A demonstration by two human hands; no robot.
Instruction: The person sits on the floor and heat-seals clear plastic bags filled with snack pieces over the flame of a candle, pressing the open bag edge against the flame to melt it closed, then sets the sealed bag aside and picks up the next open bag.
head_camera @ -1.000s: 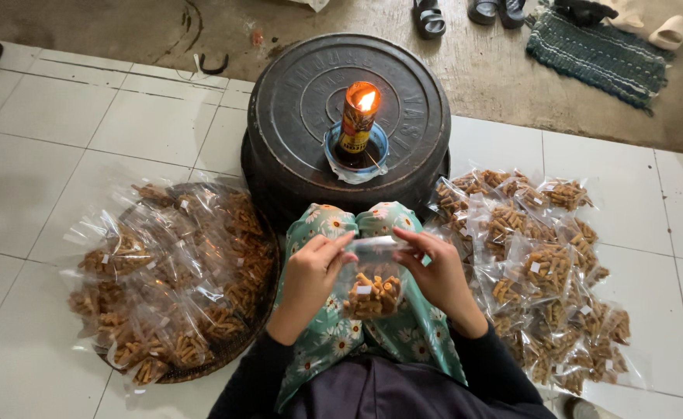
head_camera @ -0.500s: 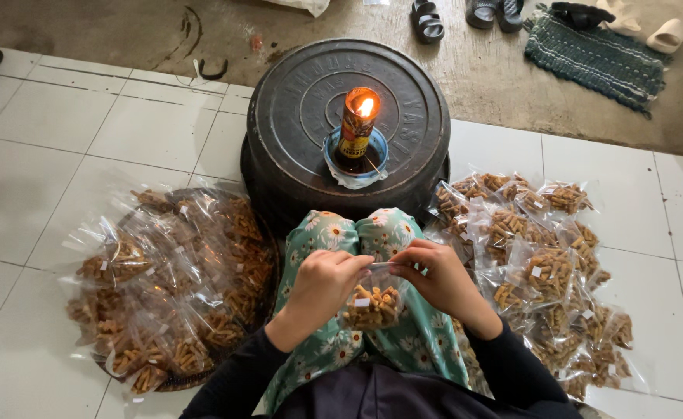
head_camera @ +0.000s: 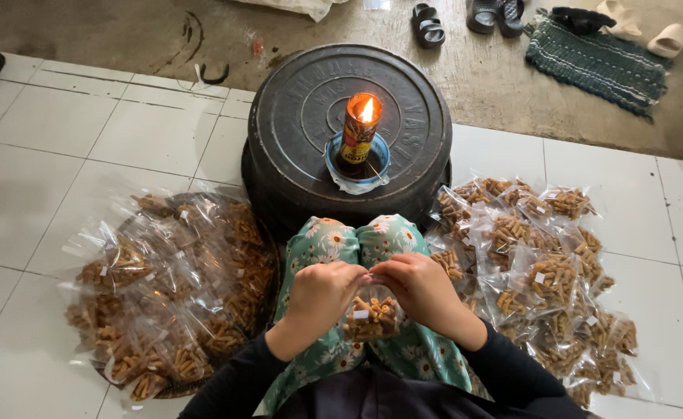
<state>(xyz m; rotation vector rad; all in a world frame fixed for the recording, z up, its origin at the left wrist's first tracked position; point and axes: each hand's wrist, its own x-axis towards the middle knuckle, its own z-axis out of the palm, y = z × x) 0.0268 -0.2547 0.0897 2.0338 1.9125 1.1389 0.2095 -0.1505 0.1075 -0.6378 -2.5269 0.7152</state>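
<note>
hands [head_camera: 322,295] lower now, one snack bag [head_camera: 370,316]

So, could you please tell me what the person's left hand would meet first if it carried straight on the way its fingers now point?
The left hand points rightward at the top of the small clear snack bag, so it would probably meet the right hand first; their fingertips already look almost touching, though depth is unclear.

Both forearms in dark sleeves angled inward over the lap, left hand [head_camera: 320,293] and right hand [head_camera: 419,289] nearly meeting, fingertips pinched together at the shared grip, knuckles up
</note>
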